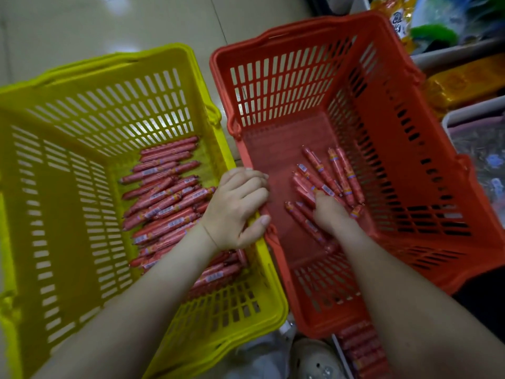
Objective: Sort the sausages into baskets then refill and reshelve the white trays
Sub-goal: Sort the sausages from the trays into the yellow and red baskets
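Nearest the camera, at the lower edge, a white tray (340, 354) lies on the floor (109, 23), partly tucked under the near end of the orange basket (410, 132). It holds a row of red sausages (360, 348) lying side by side. Its far part is hidden by the basket.

Two bare forearms reach forward from the lower edge. The hands are apart, one to each side of the line where the two baskets meet.

Left hand (237, 209): clamped over the touching rims. The fingers curl over the orange basket's left rim and the thumb lies across the right rim of the yellow basket (54, 214).

Right hand (332, 214): down inside the orange basket, on its floor, set among a loose fan of sausages (336, 170). Its fingers are buried in the sausages. Whether it grips them or only rests on them cannot be told.

The yellow basket stands on the left, just beside the orange one. A larger pile of sausages (164, 203) covers the right half of its bottom, mostly lying crosswise in rough layers. The left half of its bottom is bare.

The orange basket's sausages sit in the middle of its bottom, pointing mostly away from the person.

Beyond, at the far right, shelves carry yellow packets (464, 80) and a white bin (464, 113), both blurred.
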`<control>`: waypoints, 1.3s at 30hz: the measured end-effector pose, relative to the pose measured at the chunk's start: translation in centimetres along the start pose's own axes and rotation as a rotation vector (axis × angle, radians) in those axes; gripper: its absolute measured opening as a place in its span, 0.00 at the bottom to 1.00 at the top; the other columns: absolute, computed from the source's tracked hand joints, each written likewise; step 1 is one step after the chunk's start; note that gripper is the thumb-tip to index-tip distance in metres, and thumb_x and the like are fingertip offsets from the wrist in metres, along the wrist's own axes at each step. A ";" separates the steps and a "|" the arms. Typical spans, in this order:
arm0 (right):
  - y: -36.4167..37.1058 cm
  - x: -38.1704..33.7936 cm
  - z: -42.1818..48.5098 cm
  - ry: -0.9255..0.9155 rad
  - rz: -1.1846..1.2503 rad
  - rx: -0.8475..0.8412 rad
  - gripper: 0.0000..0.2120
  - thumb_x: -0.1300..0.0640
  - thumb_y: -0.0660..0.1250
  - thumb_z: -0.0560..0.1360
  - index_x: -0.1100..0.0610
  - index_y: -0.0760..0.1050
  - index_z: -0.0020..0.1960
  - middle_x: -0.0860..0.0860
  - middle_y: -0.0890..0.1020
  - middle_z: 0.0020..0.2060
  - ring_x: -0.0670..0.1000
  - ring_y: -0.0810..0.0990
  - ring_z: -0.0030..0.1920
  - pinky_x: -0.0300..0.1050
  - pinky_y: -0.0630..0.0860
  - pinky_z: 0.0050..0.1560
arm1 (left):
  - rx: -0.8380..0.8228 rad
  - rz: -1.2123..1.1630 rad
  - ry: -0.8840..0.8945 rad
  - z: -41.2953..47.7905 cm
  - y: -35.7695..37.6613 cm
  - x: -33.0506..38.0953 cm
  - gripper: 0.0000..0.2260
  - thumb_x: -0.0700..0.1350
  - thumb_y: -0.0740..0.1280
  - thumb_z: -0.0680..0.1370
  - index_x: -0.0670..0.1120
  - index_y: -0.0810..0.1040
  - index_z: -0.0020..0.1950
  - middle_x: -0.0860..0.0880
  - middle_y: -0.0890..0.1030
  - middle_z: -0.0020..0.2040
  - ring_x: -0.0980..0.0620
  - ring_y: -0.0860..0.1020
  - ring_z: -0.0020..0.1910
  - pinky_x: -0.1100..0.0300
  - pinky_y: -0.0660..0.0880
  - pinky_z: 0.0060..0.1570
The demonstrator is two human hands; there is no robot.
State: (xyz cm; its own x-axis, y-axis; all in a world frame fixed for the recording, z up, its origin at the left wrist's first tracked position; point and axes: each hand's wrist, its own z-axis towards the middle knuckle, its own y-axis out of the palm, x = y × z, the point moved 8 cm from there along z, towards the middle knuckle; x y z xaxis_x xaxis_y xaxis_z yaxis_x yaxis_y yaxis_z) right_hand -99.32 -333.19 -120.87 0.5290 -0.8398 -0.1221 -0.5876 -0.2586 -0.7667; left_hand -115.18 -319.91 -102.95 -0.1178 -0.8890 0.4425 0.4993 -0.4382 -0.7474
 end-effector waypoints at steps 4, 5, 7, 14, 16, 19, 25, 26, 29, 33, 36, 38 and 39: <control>-3.2 -1.6 -2.0 -0.003 0.754 -0.066 0.09 0.67 0.63 0.76 0.59 0.73 0.54 0.58 0.79 0.43 0.46 0.83 0.37 0.39 0.78 0.38 | -0.055 -0.010 -0.037 0.0 -0.1 0.1 0.25 0.55 0.51 0.80 0.39 0.80 0.44 0.45 0.81 0.46 0.44 0.78 0.56 0.50 0.66 0.60; -4.1 -2.5 -3.2 -0.003 1.021 -0.126 0.08 0.69 0.63 0.76 0.60 0.72 0.53 0.57 0.79 0.39 0.44 0.81 0.31 0.38 0.77 0.32 | -0.086 -0.012 -0.061 0.1 -0.1 0.1 0.23 0.55 0.52 0.79 0.39 0.80 0.45 0.45 0.81 0.47 0.45 0.78 0.56 0.52 0.65 0.61; -7.1 -3.9 -6.2 -0.077 1.368 -0.213 0.09 0.70 0.62 0.75 0.62 0.72 0.54 0.55 0.81 0.38 0.47 0.82 0.33 0.39 0.78 0.34 | -0.153 -0.026 -0.143 0.4 -0.2 0.1 0.18 0.53 0.57 0.77 0.42 0.81 0.48 0.47 0.81 0.48 0.47 0.77 0.57 0.56 0.63 0.61; -14.7 -3.9 -17.3 -0.272 1.717 -0.362 0.19 0.58 0.68 0.68 0.63 0.74 0.56 0.59 0.83 0.45 0.54 0.84 0.44 0.45 0.81 0.42 | -0.198 -0.550 -0.823 4.1 -1.3 4.3 0.10 0.46 0.63 0.80 0.47 0.79 0.58 0.55 0.80 0.51 0.63 0.74 0.52 0.79 0.64 0.50; -15.6 -2.6 -19.9 -0.277 1.766 -0.325 0.14 0.58 0.64 0.71 0.63 0.75 0.55 0.59 0.83 0.44 0.53 0.84 0.42 0.46 0.81 0.42 | -0.315 -0.670 -0.807 5.4 -0.2 7.8 0.11 0.46 0.63 0.80 0.47 0.79 0.61 0.54 0.80 0.54 0.64 0.75 0.53 0.76 0.67 0.52; -15.6 0.8 -22.8 -0.218 1.802 -0.208 0.12 0.57 0.64 0.72 0.62 0.76 0.53 0.56 0.83 0.41 0.51 0.83 0.40 0.47 0.82 0.41 | -0.433 -0.570 -0.679 6.6 0.7 11.9 0.11 0.48 0.62 0.81 0.48 0.79 0.60 0.54 0.81 0.53 0.59 0.77 0.55 0.72 0.67 0.52; -8.3 10.4 -26.9 0.081 1.849 -0.038 0.14 0.56 0.67 0.70 0.58 0.77 0.54 0.52 0.74 0.36 0.48 0.77 0.33 0.43 0.80 0.38 | -0.588 -0.158 -0.286 4.1 4.5 17.0 0.21 0.51 0.62 0.77 0.40 0.74 0.65 0.41 0.79 0.57 0.41 0.76 0.58 0.54 0.72 0.58; -6.2 11.9 -27.3 0.136 1.864 -0.024 0.18 0.54 0.70 0.69 0.59 0.76 0.57 0.53 0.74 0.37 0.49 0.77 0.34 0.42 0.79 0.37 | -0.643 -0.124 -0.233 3.2 5.9 17.8 0.25 0.53 0.60 0.76 0.38 0.73 0.66 0.39 0.78 0.58 0.39 0.77 0.57 0.51 0.74 0.57; -0.1 15.3 -28.4 0.287 1.897 0.024 0.32 0.50 0.77 0.65 0.61 0.73 0.65 0.56 0.78 0.47 0.52 0.78 0.43 0.42 0.77 0.44 | -0.773 -0.005 -0.107 1.3 10.0 19.5 0.33 0.56 0.57 0.75 0.35 0.66 0.72 0.35 0.74 0.65 0.37 0.75 0.62 0.47 0.74 0.60; 8.5 18.3 -29.6 0.510 1.988 0.052 0.13 0.62 0.65 0.76 0.60 0.75 0.59 0.54 0.84 0.42 0.51 0.84 0.40 0.44 0.81 0.40 | -0.866 0.129 -0.055 0.4 13.4 20.0 0.33 0.52 0.58 0.81 0.40 0.43 0.78 0.41 0.56 0.77 0.43 0.60 0.73 0.53 0.60 0.69; 15.0 21.1 -30.1 0.753 1.838 0.141 0.12 0.59 0.68 0.76 0.58 0.76 0.59 0.56 0.84 0.46 0.57 0.84 0.46 0.55 0.81 0.47 | -0.869 0.131 -0.061 0.7 13.8 20.0 0.33 0.48 0.58 0.81 0.41 0.42 0.78 0.41 0.57 0.77 0.43 0.60 0.74 0.54 0.61 0.68; 20.1 24.1 -29.7 0.875 1.657 0.213 0.21 0.52 0.71 0.70 0.55 0.75 0.62 0.55 0.83 0.52 0.57 0.82 0.53 0.59 0.78 0.55 | -0.888 0.064 -0.086 0.7 13.8 20.2 0.34 0.47 0.61 0.80 0.40 0.45 0.78 0.39 0.60 0.75 0.42 0.62 0.73 0.51 0.63 0.68; 23.9 26.2 -28.7 0.911 1.534 0.225 0.26 0.49 0.71 0.67 0.53 0.74 0.64 0.54 0.82 0.54 0.57 0.81 0.54 0.58 0.77 0.57 | -0.887 0.032 -0.092 0.7 13.8 20.2 0.34 0.46 0.62 0.79 0.40 0.46 0.78 0.38 0.61 0.74 0.41 0.63 0.72 0.50 0.64 0.67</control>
State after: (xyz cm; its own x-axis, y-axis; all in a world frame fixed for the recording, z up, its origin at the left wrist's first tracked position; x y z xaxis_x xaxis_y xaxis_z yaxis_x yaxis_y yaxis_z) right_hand -117.09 -375.05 -124.35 -0.8654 -0.2352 -0.4425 -0.0523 0.9206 -0.3871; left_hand -110.09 -343.79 -103.95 -0.0265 -0.9052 0.4241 -0.3514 -0.3887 -0.8517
